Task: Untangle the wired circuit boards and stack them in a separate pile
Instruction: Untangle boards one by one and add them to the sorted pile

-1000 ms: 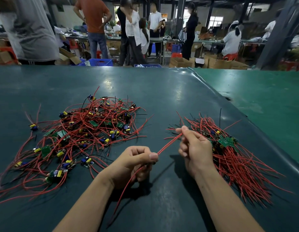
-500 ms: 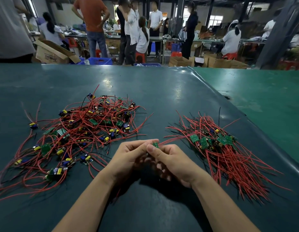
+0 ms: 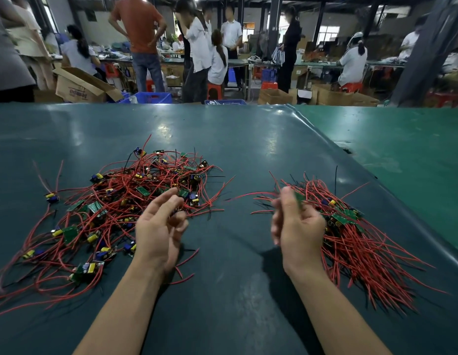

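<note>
- Two piles of wired circuit boards lay on the dark green tabletop (image 3: 248, 155): a tangled pile (image 3: 115, 208) on the left and a combed-out stacked pile (image 3: 356, 234) on the right, well apart.
- The boards in either pile were too many and too overlapped to count (red leads ran everywhere, with a few black ones).
- The left hand (image 3: 158, 226) hovered at the near right edge of the tangled pile, palm up, fingers loosely curled, nothing clearly held.
- The right hand (image 3: 297, 226) was blurred; its thumb and fingers pinched one small green circuit board (image 3: 299, 198) at the left edge of the stacked pile, a red lead trailing left from it.
- A cardboard box (image 3: 79, 88) stood beyond the far left edge; its red print was upside down and unreadable.
- Roughly nine people stood or sat at the far benches.
</note>
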### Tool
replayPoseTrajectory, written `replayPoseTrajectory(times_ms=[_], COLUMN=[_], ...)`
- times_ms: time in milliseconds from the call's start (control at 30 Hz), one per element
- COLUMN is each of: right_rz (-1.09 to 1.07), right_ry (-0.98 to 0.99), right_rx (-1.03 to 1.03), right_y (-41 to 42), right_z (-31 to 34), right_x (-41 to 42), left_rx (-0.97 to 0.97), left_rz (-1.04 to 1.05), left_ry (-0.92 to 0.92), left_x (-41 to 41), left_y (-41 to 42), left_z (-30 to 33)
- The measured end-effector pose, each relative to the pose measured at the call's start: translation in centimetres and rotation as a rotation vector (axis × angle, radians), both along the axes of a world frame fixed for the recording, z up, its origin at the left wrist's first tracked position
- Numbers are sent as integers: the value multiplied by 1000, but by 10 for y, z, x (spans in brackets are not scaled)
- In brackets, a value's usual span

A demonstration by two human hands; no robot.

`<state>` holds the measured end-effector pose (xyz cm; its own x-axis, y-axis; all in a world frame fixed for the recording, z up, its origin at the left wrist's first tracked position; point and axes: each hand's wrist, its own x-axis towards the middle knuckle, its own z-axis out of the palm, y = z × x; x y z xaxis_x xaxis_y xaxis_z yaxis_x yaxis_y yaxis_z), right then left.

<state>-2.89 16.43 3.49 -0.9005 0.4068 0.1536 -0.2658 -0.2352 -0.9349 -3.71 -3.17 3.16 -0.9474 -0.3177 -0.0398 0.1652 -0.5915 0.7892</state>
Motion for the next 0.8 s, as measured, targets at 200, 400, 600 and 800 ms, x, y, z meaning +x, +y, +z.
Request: replayPoseTrajectory(times_ms=[200,400,600,800], right_rz=[-146,-34,187,225], right_ry=[-111,-150,-147,-120], right_rx=[-472,-386,121,304], right_y=[12,12,-9,-13], right_z=[2,-1,-9,-12], right_x=[-5,-5,4,7], left_rx=[-1211,-1655,-1702,-1763], left_rz=[542,467,414,388], left_ry=[81,-373,-484,-506], left_x=[4,2,-1,-4], left_y=[0,-6,-12,-17], left_z=[-21,-27,-25,-26])
